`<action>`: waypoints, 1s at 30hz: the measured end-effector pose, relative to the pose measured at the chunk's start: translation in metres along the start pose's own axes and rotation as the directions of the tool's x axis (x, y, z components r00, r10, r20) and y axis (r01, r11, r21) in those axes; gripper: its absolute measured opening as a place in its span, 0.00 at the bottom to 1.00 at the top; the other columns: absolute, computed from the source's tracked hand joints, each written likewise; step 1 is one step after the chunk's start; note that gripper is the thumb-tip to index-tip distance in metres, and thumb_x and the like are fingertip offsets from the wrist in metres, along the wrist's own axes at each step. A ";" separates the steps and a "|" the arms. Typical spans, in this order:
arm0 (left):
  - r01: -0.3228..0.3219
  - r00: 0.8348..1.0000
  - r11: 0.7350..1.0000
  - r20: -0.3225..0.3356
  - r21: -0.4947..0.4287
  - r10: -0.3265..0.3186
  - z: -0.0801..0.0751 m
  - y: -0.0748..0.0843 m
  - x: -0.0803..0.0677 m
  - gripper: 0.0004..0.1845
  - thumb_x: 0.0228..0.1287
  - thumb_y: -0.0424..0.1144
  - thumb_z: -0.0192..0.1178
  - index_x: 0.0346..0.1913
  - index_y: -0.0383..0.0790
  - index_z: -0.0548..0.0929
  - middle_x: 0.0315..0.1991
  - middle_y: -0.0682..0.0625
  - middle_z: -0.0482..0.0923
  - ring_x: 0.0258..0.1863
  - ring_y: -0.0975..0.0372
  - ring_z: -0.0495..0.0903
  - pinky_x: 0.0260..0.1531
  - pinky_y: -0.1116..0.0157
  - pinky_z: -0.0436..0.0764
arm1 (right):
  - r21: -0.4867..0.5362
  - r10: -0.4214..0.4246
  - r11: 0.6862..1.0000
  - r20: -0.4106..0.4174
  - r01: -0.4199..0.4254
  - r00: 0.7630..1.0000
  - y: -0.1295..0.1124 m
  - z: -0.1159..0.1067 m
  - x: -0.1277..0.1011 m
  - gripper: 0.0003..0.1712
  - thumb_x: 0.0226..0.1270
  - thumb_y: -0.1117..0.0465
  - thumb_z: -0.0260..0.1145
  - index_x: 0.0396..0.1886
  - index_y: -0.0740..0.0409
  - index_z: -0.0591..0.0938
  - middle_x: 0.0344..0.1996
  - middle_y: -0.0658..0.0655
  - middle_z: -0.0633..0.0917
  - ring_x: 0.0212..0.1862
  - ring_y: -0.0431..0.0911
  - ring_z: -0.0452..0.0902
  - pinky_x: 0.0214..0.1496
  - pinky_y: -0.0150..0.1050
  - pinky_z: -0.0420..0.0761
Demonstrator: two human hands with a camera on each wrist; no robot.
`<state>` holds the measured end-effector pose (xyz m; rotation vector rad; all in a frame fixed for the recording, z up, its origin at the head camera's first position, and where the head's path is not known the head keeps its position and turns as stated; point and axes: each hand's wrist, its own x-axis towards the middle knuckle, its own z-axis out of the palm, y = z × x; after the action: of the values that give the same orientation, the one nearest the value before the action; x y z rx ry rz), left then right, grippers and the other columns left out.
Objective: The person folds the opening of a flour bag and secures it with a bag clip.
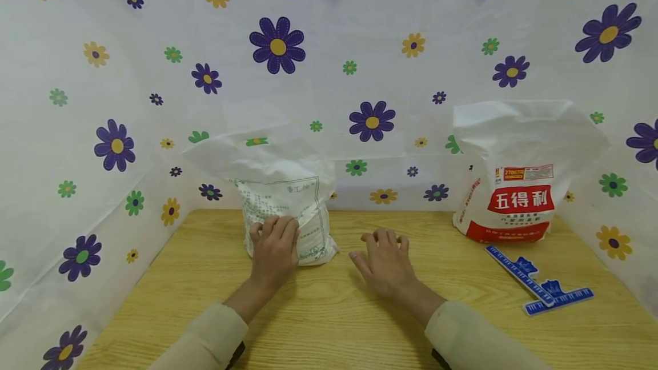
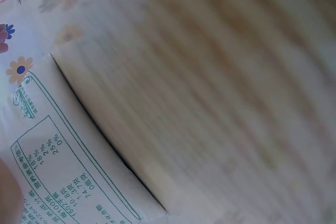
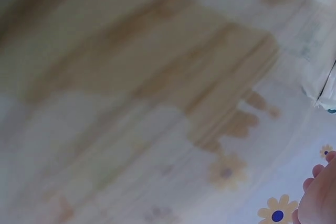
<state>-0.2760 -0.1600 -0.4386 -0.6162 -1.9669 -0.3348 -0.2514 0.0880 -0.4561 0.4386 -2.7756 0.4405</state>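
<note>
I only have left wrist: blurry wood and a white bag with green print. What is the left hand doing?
Observer: Head view shows the left hand resting on the front of the green-printed bag, fingers laid against it.
Operator: Right hand?
Observer: The right hand lies flat on the wooden table, apart from that bag, holding nothing.
Operator: Anything else on the table?
Observer: A red-labelled white bag stands far right, with blue rulers lying in front of it.

Bright, even, soft-shadowed light in the head view — both wrist views smeared by heavy motion blur.
</note>
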 end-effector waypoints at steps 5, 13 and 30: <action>0.000 1.000 1.000 0.008 -0.022 0.000 0.000 0.002 0.000 0.11 0.75 0.37 0.49 0.37 0.36 0.78 0.39 0.46 0.78 0.43 0.50 0.70 0.48 0.46 0.55 | 0.006 -0.005 1.000 0.004 0.005 1.000 0.000 0.001 0.001 0.28 0.77 0.39 0.50 0.61 0.53 0.75 0.54 0.60 0.76 0.59 0.57 0.68 0.61 0.61 0.60; 0.002 1.000 0.999 -0.001 -0.032 -0.002 0.001 0.002 0.000 0.09 0.73 0.35 0.51 0.36 0.36 0.78 0.39 0.45 0.78 0.42 0.50 0.70 0.47 0.46 0.55 | 0.007 -0.008 1.000 0.006 0.008 1.000 -0.002 0.002 0.001 0.27 0.77 0.39 0.51 0.60 0.53 0.76 0.54 0.60 0.76 0.59 0.57 0.67 0.61 0.62 0.60; 0.007 0.999 1.000 0.039 -0.020 -0.006 -0.001 0.003 0.000 0.15 0.78 0.39 0.44 0.35 0.36 0.77 0.39 0.45 0.78 0.42 0.51 0.70 0.47 0.46 0.55 | -0.049 -0.029 0.998 0.037 0.031 0.999 -0.005 0.003 0.002 0.28 0.79 0.38 0.46 0.60 0.54 0.75 0.54 0.58 0.75 0.59 0.55 0.67 0.60 0.60 0.61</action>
<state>-0.2740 -0.1583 -0.4385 -0.6337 -2.0056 -0.3500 -0.2526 0.0817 -0.4573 0.4806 -2.8035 0.3588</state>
